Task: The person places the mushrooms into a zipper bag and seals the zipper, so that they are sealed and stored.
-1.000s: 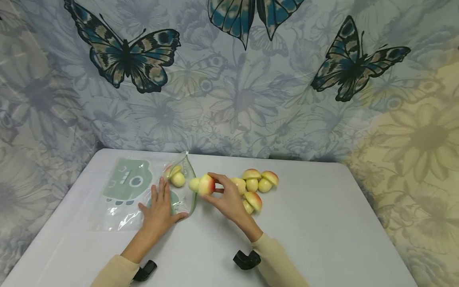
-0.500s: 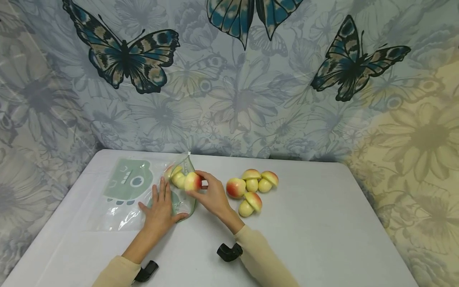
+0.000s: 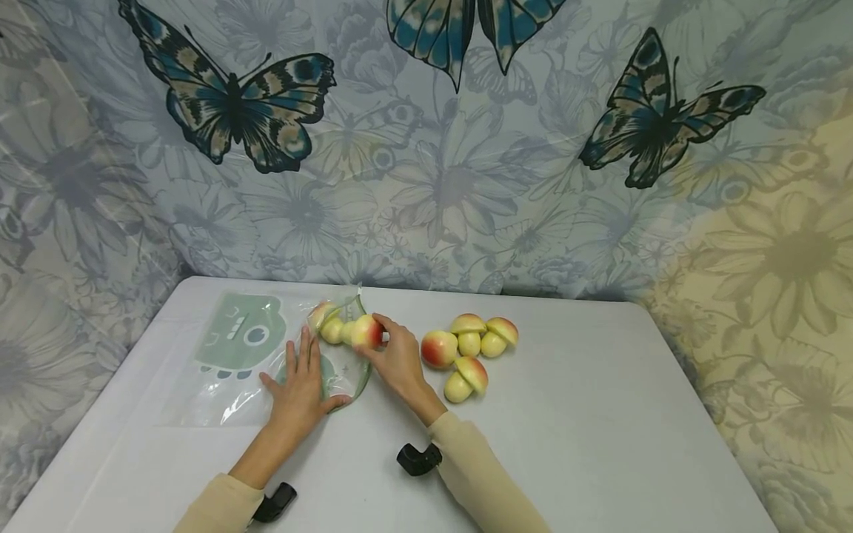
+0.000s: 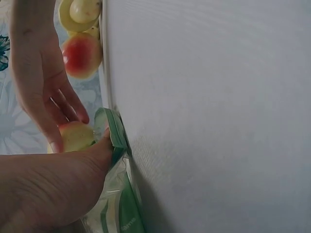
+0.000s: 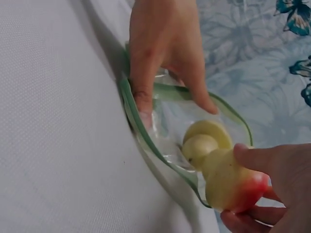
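A clear zip bag (image 3: 249,400) with a green print and green-edged mouth lies at the left of the table. Spread over it is my left hand (image 3: 296,392), fingers straight, its thumb (image 5: 142,104) inside the lower rim of the mouth. My right hand (image 3: 402,364) pinches a yellow mushroom (image 5: 233,182) by its red-tinged cap, thumb on one side and fingers on the other. This mushroom's stem points into the mouth of the bag, against another mushroom (image 5: 200,148) lying inside. The left wrist view shows the held mushroom partly hidden behind my left hand.
Right of the bag, several more mushrooms sit grouped on the white table (image 3: 600,444), including a round red-capped one (image 3: 438,349) and one tipped over in front (image 3: 466,380). A patterned wall (image 3: 460,222) with butterflies rises behind the table's far edge.
My right hand has carried the mushroom leftward to the bag's mouth, then shifted slightly right. The bag's rim has moved a little. My left hand stays nearly still on the bag.
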A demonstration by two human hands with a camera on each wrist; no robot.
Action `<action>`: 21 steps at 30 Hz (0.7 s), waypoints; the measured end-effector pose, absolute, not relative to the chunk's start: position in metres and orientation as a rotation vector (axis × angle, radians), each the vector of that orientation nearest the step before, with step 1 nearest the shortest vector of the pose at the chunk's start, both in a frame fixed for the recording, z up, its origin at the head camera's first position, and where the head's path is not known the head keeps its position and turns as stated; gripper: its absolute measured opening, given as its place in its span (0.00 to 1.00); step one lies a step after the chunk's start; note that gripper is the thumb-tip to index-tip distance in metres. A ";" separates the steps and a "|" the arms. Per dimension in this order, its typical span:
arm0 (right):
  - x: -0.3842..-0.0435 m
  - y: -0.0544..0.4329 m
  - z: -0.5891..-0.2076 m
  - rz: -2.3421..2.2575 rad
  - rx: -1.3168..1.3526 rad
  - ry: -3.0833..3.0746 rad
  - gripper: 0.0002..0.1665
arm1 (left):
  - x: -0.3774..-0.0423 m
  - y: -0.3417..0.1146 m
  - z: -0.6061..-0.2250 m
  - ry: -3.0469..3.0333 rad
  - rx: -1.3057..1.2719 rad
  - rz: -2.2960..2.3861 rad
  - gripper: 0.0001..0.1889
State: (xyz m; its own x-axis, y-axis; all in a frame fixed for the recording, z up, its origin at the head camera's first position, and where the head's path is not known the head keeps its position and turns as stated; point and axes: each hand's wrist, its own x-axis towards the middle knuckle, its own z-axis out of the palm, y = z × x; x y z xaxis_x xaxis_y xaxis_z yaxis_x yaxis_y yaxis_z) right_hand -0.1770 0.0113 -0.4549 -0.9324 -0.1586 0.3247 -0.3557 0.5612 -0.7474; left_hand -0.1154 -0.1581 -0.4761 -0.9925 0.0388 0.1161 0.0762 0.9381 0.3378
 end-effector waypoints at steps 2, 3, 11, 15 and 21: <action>-0.178 0.010 -0.456 1.301 0.401 -2.567 0.36 | -0.116 -0.158 -0.476 -2.993 -0.089 -0.529 0.64; -0.179 0.010 -0.457 1.298 0.393 -2.556 0.36 | -0.116 -0.158 -0.476 -2.995 -0.090 -0.533 0.63; -0.183 0.010 -0.457 1.347 0.382 -2.564 0.34 | -0.116 -0.155 -0.474 -2.969 -0.137 -0.500 0.59; -0.183 0.013 -0.458 1.508 0.441 -2.539 0.28 | -0.116 -0.154 -0.473 -2.969 -0.147 -0.472 0.59; -0.183 0.015 -0.459 1.602 0.572 -2.462 0.18 | -0.116 -0.155 -0.472 -2.973 -0.150 -0.488 0.59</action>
State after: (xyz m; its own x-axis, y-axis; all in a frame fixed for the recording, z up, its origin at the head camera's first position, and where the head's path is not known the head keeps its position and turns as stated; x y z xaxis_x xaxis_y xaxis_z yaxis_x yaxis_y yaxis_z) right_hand -0.1833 0.0147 -0.4589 -0.9162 -0.2333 0.3257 -0.3923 0.3576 -0.8475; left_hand -0.1156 -0.1549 -0.4717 -0.9872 0.0773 0.1393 0.1177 0.9430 0.3113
